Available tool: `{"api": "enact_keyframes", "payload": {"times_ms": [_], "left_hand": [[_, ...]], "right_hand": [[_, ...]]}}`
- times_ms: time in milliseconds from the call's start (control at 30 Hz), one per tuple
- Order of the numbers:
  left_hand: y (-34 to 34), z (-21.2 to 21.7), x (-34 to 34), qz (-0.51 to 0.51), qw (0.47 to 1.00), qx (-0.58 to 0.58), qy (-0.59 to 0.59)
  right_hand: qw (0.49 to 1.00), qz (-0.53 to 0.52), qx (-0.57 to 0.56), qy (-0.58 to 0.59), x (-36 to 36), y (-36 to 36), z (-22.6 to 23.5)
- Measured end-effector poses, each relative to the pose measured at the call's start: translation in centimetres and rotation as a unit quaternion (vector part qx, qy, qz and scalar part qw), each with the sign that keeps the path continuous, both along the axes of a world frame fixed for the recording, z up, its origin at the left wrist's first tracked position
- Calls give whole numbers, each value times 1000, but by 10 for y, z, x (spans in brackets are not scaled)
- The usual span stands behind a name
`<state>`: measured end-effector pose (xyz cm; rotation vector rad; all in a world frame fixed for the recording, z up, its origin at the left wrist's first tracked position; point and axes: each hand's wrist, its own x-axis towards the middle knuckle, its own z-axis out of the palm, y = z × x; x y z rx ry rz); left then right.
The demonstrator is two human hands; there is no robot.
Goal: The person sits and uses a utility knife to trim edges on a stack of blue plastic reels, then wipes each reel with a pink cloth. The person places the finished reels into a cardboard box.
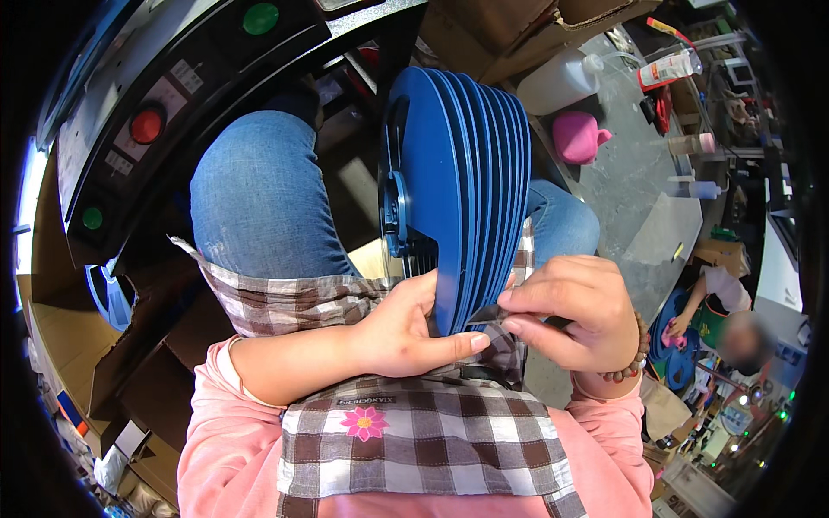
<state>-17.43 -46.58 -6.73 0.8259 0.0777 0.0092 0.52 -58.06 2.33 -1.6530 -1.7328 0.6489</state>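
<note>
A row of several blue plastic reels (429, 164) stands on edge between my knees, packed face to face, with the lower rims close to my apron. My left hand (393, 335) grips the near lower rims; its fingers are partly hidden behind the first reel and its thumb lies across below them. At the right of those rims, my right hand (574, 311) pinches a thin dark piece (486, 317) between thumb and forefinger. What that piece is, I cannot make out. The checked apron (414, 457) covers my lap beneath both hands.
A black control panel with a red button (148, 126) is at the upper left. On the right, a grey surface (617, 186) carries a pink jug (579, 137) and a whitish bottle (561, 80). Cardboard boxes (492, 34) stand ahead. Another person (725, 298) works at far right.
</note>
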Motion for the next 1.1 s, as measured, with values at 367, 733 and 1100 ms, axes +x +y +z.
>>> {"api": "enact_keyframes", "payload": {"times_ms": [367, 733, 1100], "left_hand": [[0, 2, -4, -12, 999, -30, 29], [-1, -1, -5, -22, 998, -48, 24], [0, -1, -4, -11, 1000, -20, -10]], "right_hand": [[989, -133, 60, 25, -1, 6, 3], [990, -132, 47, 2, -4, 9, 5], [994, -99, 48, 28, 1, 3, 6]]}}
